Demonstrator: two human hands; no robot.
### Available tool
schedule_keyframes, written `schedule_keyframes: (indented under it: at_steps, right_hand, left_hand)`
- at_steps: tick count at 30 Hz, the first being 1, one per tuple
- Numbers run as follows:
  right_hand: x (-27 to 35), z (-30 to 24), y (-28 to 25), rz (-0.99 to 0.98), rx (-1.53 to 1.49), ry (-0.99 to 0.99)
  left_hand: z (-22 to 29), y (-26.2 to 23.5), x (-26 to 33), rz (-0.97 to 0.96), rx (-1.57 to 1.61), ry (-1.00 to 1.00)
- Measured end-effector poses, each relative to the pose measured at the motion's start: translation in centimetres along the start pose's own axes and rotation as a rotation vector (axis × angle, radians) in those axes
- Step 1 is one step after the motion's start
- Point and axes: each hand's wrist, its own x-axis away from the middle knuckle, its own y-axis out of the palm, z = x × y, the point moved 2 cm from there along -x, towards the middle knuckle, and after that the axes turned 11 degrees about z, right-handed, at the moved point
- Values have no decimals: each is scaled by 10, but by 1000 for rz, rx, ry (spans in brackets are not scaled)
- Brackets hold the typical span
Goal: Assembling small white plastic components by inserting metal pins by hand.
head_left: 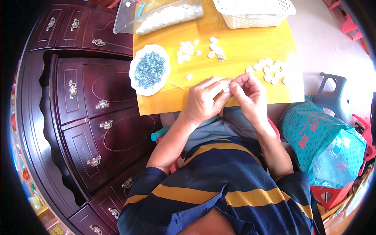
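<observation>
Near the front edge of the yellow wooden table [235,33], my two hands meet. My left hand [205,98] is closed, pinching a small white plastic piece [226,89] with dark spots. At its other side, my right hand [250,96] has thumb and forefinger pressed together; what lies between them is hidden. A white scalloped bowl [132,74] full of small grey metal screws [150,69] stands left of my hands. Beyond them lie a cluster of small white pieces [187,50], round white pieces [213,47] and several loose screws [221,58].
More round white pieces [268,70] lie at the right. A thin stick [178,85] rests beside the bowl. At the back stand a clear bin [124,21] and a white basket [254,21]. A dark red cabinet [113,84] borders the left; a teal bag [309,133] and grey stool [333,92] stand right.
</observation>
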Motion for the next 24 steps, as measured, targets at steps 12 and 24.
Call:
schedule_keyframes:
  at_steps: [12,24]
  right_hand:
    - [-26,-20,-31,102,860,-570]
    - [-39,-27,-46,233,986,-656]
  left_hand:
    - [-28,-11,-4,-52,-358,-77]
    - [-73,-19,-27,-7,-546,-194]
